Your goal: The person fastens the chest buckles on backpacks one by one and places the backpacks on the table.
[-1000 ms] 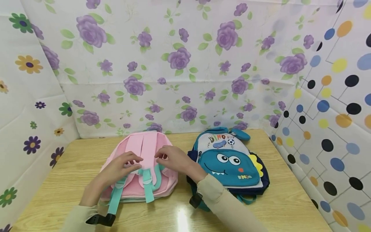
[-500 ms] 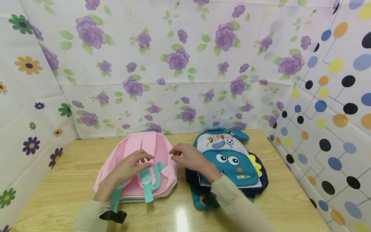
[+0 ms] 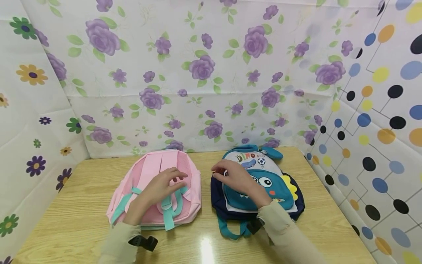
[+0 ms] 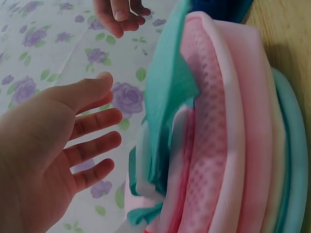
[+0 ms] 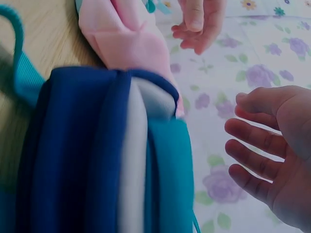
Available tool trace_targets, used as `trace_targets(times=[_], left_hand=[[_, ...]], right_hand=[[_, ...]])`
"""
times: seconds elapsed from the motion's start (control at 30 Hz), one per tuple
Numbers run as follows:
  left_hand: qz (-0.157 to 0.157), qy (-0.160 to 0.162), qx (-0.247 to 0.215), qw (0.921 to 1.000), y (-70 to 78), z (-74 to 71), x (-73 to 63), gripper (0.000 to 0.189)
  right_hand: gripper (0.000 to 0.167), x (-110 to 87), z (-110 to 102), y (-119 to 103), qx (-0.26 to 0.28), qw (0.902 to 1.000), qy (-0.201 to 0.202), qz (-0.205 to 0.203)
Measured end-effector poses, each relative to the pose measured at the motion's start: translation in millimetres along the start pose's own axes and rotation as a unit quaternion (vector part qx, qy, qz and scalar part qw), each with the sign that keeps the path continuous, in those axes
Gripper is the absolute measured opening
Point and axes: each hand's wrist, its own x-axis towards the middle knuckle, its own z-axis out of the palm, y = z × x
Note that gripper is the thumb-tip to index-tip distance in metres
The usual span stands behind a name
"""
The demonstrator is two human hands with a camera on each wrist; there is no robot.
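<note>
On the left of the table lies a pink backpack, its shoulder straps and mint-green webbing facing up. My left hand hovers over it, fingers relaxed and holding nothing; the left wrist view shows a gap between the fingers and the mint strap. To the right is a teal, white and navy dinosaur backpack, front side up, with printed eyes and a yellow crest. Above its left part floats my right hand, fingers loosely bent with nothing in them. That hand and forearm cover part of the dinosaur face.
Both bags rest on a wooden table. A floral cloth hangs behind it, and a dotted cloth stands along the right side. A teal strap loop lies on the wood in front of the dinosaur backpack.
Both hands have moved right: the left across the pink backpack, the right from the pink backpack's edge to over the dinosaur backpack. The bags have stayed in place.
</note>
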Motion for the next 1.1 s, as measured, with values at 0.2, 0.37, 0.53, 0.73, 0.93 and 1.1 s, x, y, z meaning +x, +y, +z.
trace_targets(times=[0.2,0.37,0.53,0.73,0.93,1.1], left_hand=[[-0.003,-0.001,0.007,1.0000,9.6,8.3,7.5,0.034],[0.011,0.006,0.010,0.9999,16.6,16.0,13.5,0.033],[0.026,0.012,0.013,0.9995,23.0,23.4,22.2,0.031],[0.037,0.006,0.019,0.9991,33.3,35.7,34.1,0.030],[0.066,-0.004,0.016,0.9977,43.9,49.8,44.7,0.030],[0.060,-0.030,0.029,0.9973,53.3,59.1,50.3,0.032]], right_hand=[[0.022,-19.9,-14,18,0.011,0.9998,0.013,0.011],[0.022,-34.9,-25,35,0.013,0.9992,0.028,0.024],[0.023,-48.8,-33,50,0.012,0.9979,0.050,0.039],[0.024,-65.6,-40,67,-0.012,0.9961,0.067,0.057],[0.026,-80.6,-51,81,-0.010,0.9935,0.072,0.087],[0.027,-93.1,-60,96,-0.021,0.9900,0.081,0.114]])
